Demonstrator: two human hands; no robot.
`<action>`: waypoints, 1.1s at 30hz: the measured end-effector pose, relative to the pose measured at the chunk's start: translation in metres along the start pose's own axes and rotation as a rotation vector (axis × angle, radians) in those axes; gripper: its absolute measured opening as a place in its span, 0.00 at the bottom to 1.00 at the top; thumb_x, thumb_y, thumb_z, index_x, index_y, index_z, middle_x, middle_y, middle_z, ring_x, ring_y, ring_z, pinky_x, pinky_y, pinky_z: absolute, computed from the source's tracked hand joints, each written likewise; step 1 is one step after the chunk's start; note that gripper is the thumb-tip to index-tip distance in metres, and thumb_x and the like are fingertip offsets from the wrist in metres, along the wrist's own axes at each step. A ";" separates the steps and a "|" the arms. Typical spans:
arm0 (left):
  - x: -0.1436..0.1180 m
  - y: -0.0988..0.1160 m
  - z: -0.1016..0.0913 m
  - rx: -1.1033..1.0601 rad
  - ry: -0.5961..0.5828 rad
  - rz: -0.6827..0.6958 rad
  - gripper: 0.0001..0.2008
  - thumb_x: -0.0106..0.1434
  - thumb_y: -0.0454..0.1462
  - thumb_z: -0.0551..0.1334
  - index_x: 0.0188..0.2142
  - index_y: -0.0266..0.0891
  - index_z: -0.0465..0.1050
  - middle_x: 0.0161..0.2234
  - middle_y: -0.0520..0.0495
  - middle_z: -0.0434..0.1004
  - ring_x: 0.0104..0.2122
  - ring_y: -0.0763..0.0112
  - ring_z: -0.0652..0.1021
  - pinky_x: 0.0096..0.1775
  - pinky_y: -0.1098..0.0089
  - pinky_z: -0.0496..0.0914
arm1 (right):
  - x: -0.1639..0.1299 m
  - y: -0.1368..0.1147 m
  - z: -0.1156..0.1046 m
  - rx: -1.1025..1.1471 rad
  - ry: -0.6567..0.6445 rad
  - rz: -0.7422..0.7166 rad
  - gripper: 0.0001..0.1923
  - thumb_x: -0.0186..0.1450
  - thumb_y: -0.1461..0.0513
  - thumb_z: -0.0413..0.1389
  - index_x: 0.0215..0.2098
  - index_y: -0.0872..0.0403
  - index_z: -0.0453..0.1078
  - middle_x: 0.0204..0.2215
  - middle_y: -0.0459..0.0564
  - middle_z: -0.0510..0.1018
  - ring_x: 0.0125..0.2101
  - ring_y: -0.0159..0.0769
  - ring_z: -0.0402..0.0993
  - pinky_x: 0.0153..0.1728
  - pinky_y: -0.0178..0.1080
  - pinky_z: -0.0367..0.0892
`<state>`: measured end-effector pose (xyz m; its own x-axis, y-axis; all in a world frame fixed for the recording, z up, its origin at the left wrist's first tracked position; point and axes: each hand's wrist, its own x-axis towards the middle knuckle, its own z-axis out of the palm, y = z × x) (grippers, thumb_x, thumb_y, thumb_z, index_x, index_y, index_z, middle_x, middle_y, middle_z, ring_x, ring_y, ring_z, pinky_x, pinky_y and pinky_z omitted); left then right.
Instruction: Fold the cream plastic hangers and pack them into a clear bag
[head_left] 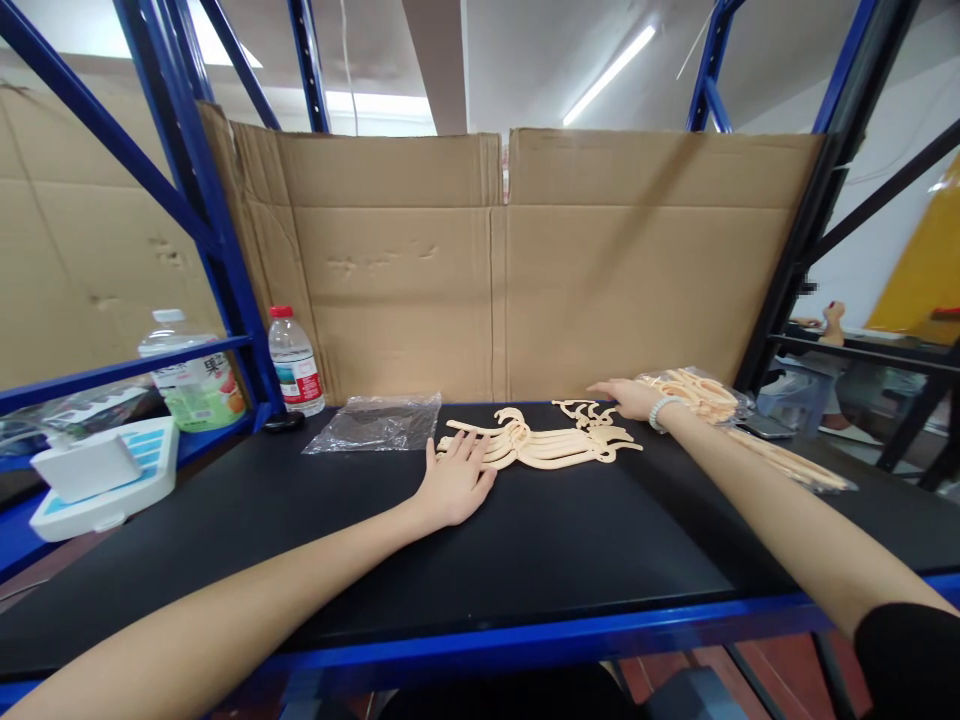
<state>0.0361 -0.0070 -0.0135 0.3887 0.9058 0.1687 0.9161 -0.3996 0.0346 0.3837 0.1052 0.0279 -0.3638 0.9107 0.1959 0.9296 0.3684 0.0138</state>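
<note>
Left forearm (pixel 247 590) is stretched across front edge of tabletop (pixel 525 560); beige clothes hangers (pixel 540 452), near back edge, are partly covered by spread left hand (pixel 454 490), likely for steadying. Right hand (pixel 634 398) is extended beside bagged hangers (pixel 701 397); grip can't be told.

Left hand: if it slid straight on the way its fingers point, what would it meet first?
The hangers, already under its fingers; beyond them, probably the cardboard, though depth is unclear.

The black counter (pixel 465 560) carries cream hangers (pixel 555 460); left of them, a clear bag (pixel 375 424) and bottle (pixel 296 365); right of them, bagged hangers (pixel 697 392).
</note>
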 end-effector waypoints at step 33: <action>0.000 0.000 0.000 0.004 0.004 0.005 0.27 0.69 0.46 0.43 0.64 0.42 0.53 0.66 0.40 0.50 0.65 0.49 0.51 0.59 0.36 0.44 | 0.046 -0.029 0.020 0.026 -0.032 0.017 0.14 0.69 0.58 0.54 0.51 0.54 0.67 0.50 0.53 0.71 0.45 0.40 0.71 0.45 0.48 0.70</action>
<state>0.0359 -0.0072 -0.0132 0.3925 0.9034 0.1728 0.9147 -0.4031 0.0297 0.3392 0.1401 0.0171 -0.3502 0.9221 0.1644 0.9339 0.3573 -0.0148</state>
